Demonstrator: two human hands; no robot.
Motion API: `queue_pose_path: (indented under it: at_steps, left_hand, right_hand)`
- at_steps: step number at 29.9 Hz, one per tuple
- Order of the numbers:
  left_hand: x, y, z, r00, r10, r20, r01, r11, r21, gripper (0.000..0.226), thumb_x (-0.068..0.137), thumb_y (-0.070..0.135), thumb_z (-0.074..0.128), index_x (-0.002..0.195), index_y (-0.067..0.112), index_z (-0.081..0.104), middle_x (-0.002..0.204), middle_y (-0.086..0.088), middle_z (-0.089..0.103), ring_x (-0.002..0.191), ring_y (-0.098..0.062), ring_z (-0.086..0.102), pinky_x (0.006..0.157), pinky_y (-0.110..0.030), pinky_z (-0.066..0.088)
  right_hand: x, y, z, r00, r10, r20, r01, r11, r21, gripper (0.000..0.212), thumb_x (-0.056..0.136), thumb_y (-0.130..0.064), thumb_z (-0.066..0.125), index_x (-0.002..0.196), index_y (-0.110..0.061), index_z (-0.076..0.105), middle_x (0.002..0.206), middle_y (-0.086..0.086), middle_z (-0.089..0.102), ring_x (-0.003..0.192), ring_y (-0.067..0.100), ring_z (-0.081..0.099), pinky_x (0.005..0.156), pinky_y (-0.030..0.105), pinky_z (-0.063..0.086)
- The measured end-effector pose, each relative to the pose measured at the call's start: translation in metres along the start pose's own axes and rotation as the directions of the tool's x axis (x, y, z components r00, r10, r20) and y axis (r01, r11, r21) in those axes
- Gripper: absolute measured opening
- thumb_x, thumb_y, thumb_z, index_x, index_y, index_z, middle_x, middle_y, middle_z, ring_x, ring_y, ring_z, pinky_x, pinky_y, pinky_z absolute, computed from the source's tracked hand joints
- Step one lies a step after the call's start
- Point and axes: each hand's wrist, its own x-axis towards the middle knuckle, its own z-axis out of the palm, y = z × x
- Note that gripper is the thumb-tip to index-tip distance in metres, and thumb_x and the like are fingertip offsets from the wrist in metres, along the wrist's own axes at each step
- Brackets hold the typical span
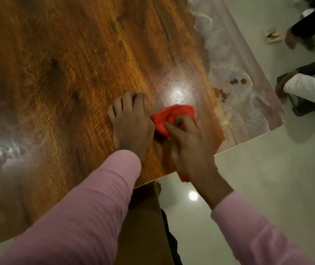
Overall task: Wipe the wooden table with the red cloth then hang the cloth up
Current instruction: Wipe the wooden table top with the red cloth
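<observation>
The wooden table (66, 73) fills the upper left, glossy brown with a pale resin band along its right side. A bunched red cloth (173, 115) lies on the table close to its near edge. My right hand (189, 150) grips the cloth, fingers curled over it; a red corner sticks out below the wrist past the table edge. My left hand (131, 127) rests flat on the wood just left of the cloth, fingers spread. Both arms wear pink sleeves.
The table's near edge runs diagonally under my hands, with pale glossy floor (267, 178) beyond it. Another person's hands (290, 38) and dark sleeves are at the upper right, one holding a white roll (309, 90). A brown panel (145, 217) stands below the table edge.
</observation>
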Motion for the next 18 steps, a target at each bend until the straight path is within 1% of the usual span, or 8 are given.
queue_pose_path:
  at_steps: [2,4,6,8,10,14,16,18]
  left_hand:
    - [-0.002,0.000,-0.003,1.000,0.011,-0.022,-0.012,0.999,-0.053,0.053,0.085,0.023,0.026,0.129,0.016,0.055,0.131,-0.007,0.051,0.123,-0.027,0.042,0.105,-0.045,0.025]
    - [-0.002,-0.001,-0.003,1.000,0.014,-0.024,-0.015,0.997,-0.073,0.047,0.087,0.017,0.034,0.128,0.015,0.056,0.130,-0.008,0.052,0.123,-0.027,0.042,0.106,-0.044,0.025]
    - [-0.002,-0.002,-0.001,1.000,0.013,-0.013,-0.014,0.997,-0.075,0.042,0.088,0.011,0.044,0.128,0.015,0.056,0.130,-0.008,0.052,0.123,-0.028,0.042,0.105,-0.045,0.025]
    - [-0.002,-0.001,0.000,1.000,0.016,-0.009,-0.017,0.998,-0.061,0.040,0.089,0.010,0.045,0.127,0.014,0.056,0.129,-0.009,0.052,0.121,-0.028,0.042,0.104,-0.046,0.026]
    - [-0.002,0.001,0.001,1.000,0.021,-0.004,-0.021,0.999,-0.046,0.041,0.089,0.013,0.042,0.127,0.013,0.056,0.129,-0.010,0.052,0.120,-0.029,0.043,0.103,-0.046,0.027]
    - [-0.001,0.002,-0.003,1.000,0.022,-0.015,-0.022,0.999,-0.025,0.054,0.084,0.024,0.024,0.127,0.016,0.057,0.129,-0.008,0.052,0.120,-0.028,0.044,0.103,-0.045,0.028]
    - [-0.002,0.001,-0.004,0.999,0.034,-0.019,-0.034,0.999,-0.032,0.054,0.083,0.024,0.026,0.127,0.016,0.057,0.128,-0.007,0.052,0.121,-0.027,0.044,0.104,-0.044,0.027]
    - [-0.002,0.000,-0.003,0.999,0.043,-0.016,-0.043,0.998,-0.039,0.047,0.086,0.020,0.035,0.127,0.016,0.057,0.127,-0.007,0.052,0.120,-0.027,0.044,0.104,-0.043,0.026]
  right_hand:
    - [-0.022,0.002,-0.006,0.994,-0.095,0.053,0.093,0.995,0.031,0.034,0.080,-0.013,0.060,0.113,-0.014,0.070,0.108,0.007,0.060,0.096,0.026,0.053,0.075,0.032,0.044]
    - [-0.029,0.021,-0.015,0.993,-0.098,0.070,0.100,0.995,-0.021,0.035,0.078,-0.007,0.065,0.112,-0.011,0.070,0.110,0.010,0.061,0.097,0.032,0.055,0.076,0.038,0.048]
    - [-0.023,0.047,-0.026,0.997,0.081,0.011,-0.080,0.993,-0.083,0.037,0.078,-0.003,0.064,0.114,-0.011,0.069,0.114,0.013,0.059,0.102,0.036,0.052,0.079,0.040,0.047]
    - [-0.009,0.066,-0.033,0.949,0.308,-0.070,-0.313,0.946,-0.078,0.037,0.084,-0.004,0.057,0.117,-0.013,0.068,0.119,0.012,0.057,0.111,0.035,0.047,0.085,0.039,0.045]
    - [-0.004,0.059,-0.030,0.917,0.380,-0.122,-0.388,0.921,-0.046,0.036,0.085,-0.004,0.055,0.117,-0.013,0.068,0.117,0.011,0.056,0.113,0.034,0.046,0.088,0.035,0.043]
    - [-0.040,-0.019,-0.002,0.987,0.160,0.005,-0.160,0.987,0.015,0.040,0.076,-0.005,0.061,0.114,-0.015,0.069,0.113,0.006,0.057,0.103,0.027,0.046,0.075,0.028,0.040]
    - [-0.063,-0.039,0.002,0.998,0.040,0.053,-0.042,0.999,0.033,0.043,0.073,-0.010,0.058,0.114,-0.015,0.068,0.112,0.005,0.059,0.097,0.023,0.047,0.071,0.025,0.039]
    - [-0.070,-0.024,-0.005,0.997,-0.024,0.067,0.023,1.000,0.019,0.042,0.072,-0.011,0.059,0.113,-0.014,0.068,0.111,0.006,0.060,0.094,0.024,0.049,0.069,0.027,0.043]
